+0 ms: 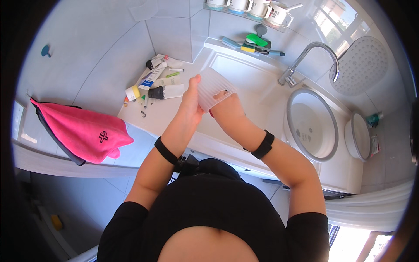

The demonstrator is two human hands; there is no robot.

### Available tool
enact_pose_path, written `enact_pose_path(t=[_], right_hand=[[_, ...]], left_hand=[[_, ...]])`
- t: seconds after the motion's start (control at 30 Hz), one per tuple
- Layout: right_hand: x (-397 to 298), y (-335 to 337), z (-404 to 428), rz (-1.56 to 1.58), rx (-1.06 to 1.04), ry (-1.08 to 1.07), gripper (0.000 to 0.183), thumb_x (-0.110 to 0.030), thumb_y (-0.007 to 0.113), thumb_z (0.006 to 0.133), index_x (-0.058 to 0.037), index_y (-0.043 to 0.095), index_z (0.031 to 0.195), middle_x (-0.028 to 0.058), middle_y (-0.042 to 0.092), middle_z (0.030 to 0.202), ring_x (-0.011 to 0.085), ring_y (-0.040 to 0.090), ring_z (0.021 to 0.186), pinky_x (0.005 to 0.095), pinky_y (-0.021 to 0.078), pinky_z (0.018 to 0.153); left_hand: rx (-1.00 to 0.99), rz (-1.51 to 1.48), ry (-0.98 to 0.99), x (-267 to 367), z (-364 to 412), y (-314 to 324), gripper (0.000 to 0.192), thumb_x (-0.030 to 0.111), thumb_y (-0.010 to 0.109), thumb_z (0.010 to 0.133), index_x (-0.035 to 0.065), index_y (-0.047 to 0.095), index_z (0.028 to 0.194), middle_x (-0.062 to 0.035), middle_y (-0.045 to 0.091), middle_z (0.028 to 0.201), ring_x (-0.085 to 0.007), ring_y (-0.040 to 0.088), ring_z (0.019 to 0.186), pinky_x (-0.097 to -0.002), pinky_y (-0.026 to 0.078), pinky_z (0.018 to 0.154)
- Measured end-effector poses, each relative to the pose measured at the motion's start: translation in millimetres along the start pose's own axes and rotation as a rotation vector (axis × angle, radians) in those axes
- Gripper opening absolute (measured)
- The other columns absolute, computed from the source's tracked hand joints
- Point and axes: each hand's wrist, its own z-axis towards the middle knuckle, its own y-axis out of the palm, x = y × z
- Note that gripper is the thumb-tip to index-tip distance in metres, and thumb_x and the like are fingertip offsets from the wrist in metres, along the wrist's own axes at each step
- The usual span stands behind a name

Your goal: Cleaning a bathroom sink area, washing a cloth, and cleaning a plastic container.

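Note:
A translucent ribbed plastic container [214,85] is tilted over the white sink counter, with my left hand [193,95] holding it by its left side. My right hand [230,106] reaches in at the container's near, open end. Its fingers are partly covered by the ribbed wall, and a small red edge shows beside the palm. Whether those fingers grip anything cannot be made out. Beyond the container lies the white sink basin [244,70].
Left on the counter [137,113] lie tubes, a yellow-lidded jar [133,93] and small items. A chrome faucet [289,77] rises behind the sink. Grey-rimmed basins [314,131] stand to the right. A pink towel [85,131] hangs left; cups [278,14] line a shelf.

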Motion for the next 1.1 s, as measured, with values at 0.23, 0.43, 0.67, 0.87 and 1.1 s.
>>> enact_pose_path(t=[0.23,0.43,0.67,0.87,1.1], right_hand=[[53.3,23.2,-39.6,0.086,-0.258,0.118,0.017,-0.021,0.068,0.073,-0.0101,0.068,0.085,0.0082,0.064,0.086,0.0272,0.063,0.084,0.0375,0.0483,0.069],[76.5,36.3,-47.0,0.885,0.198,0.331,0.016,-0.005,0.063,0.071,0.0017,0.06,0.086,0.0143,0.061,0.084,0.0277,0.061,0.083,0.0391,0.049,0.072],[41.5,-22.7,-37.0,1.084,0.579,0.308,0.027,0.004,0.064,0.072,-0.0024,0.057,0.097,0.0141,0.061,0.091,0.0244,0.064,0.08,0.0319,0.0513,0.065],[20.4,-39.9,0.2,0.45,0.753,-0.224,0.022,-0.008,0.066,0.065,-0.008,0.064,0.088,0.008,0.06,0.093,0.0269,0.062,0.08,0.0348,0.0524,0.063],[16.7,-32.2,16.0,0.289,0.224,-0.185,0.015,-0.009,0.06,0.071,-0.0081,0.066,0.085,0.0128,0.064,0.09,0.0279,0.063,0.083,0.0389,0.052,0.066]], left_hand=[[-0.075,-0.174,-0.005,49.4,-15.8,1.1,0.075,0.066,0.044,0.082,0.0076,0.045,0.129,-0.0155,0.055,0.112,-0.0334,0.059,0.1,-0.0434,0.045,0.088],[-0.172,-0.406,-0.128,50.6,-18.8,-2.4,0.103,0.065,0.058,0.076,-0.0016,0.013,0.141,-0.0286,0.028,0.14,-0.0453,0.046,0.12,-0.0491,0.041,0.096],[-0.159,-0.325,-0.069,50.3,-30.9,12.3,0.092,0.067,0.053,0.079,0.0009,0.025,0.138,-0.0283,0.035,0.135,-0.0457,0.048,0.118,-0.0495,0.043,0.095],[-0.272,-0.153,0.03,38.5,-35.2,23.8,0.064,0.064,0.041,0.086,0.0149,0.051,0.127,-0.0042,0.059,0.12,-0.0221,0.055,0.111,-0.0452,0.042,0.093],[-0.174,-0.023,-0.041,29.6,-36.4,20.7,0.066,0.064,0.044,0.085,0.0135,0.05,0.127,-0.0049,0.058,0.122,-0.0217,0.055,0.111,-0.0399,0.043,0.09]])
